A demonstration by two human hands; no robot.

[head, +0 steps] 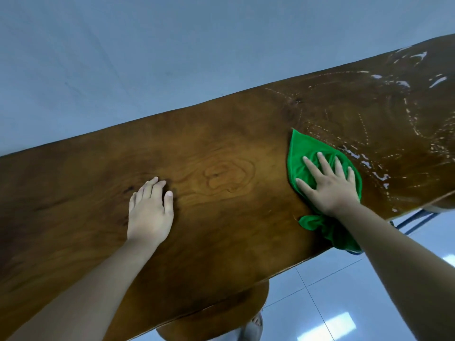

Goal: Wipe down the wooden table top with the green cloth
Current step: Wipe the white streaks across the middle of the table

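A long brown wooden table top (221,148) runs slanted across the view from lower left to upper right. The green cloth (301,153) lies bunched on it right of centre, one end trailing over the near edge. My right hand (330,185) presses flat on the cloth with fingers spread and straight. My left hand (150,207) rests flat on bare wood to the left, fingers straight and together. Wet streaks and beaded water trails (369,163) cover the wood to the right of the cloth.
A pale wall (172,57) stands right behind the table's far edge. White floor tiles (320,303) show below the near edge at lower right. A rounded wooden base (246,311) sits under the table, and a dark metal frame (413,220) shows at right.
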